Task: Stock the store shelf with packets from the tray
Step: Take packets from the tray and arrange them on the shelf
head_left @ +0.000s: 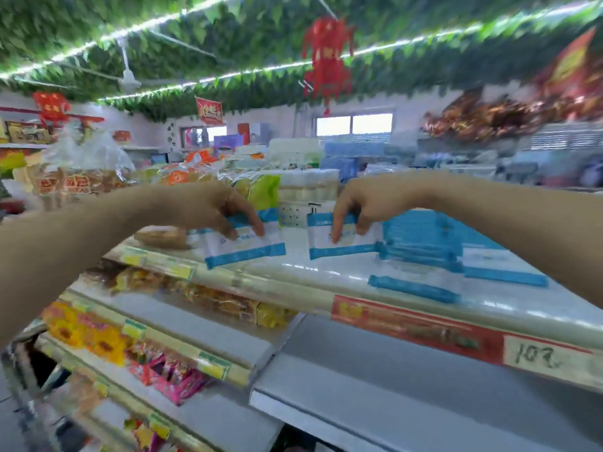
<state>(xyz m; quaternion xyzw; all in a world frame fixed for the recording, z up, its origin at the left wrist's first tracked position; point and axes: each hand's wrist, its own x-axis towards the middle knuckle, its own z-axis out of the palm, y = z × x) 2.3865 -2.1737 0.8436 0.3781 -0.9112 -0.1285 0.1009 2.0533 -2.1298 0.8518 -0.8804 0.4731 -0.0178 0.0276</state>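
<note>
My left hand (212, 208) pinches a white packet with blue bands (248, 251) by its upper edge, just over the top shelf (303, 272). My right hand (362, 203) pinches a second, matching packet (346, 246) the same way, a little to the right. Both packets hang upright near the shelf's surface; whether they touch it is unclear. Several more blue and white packets (424, 243) lie stacked and spread on the shelf to the right of my right hand. No tray shows in this view.
The shelf below (408, 380) on the right is bare grey metal with a red price strip (414, 327) above it. Left shelves hold yellow, orange and pink snack bags (98, 340). Wrapped goods (306, 187) stand behind my hands.
</note>
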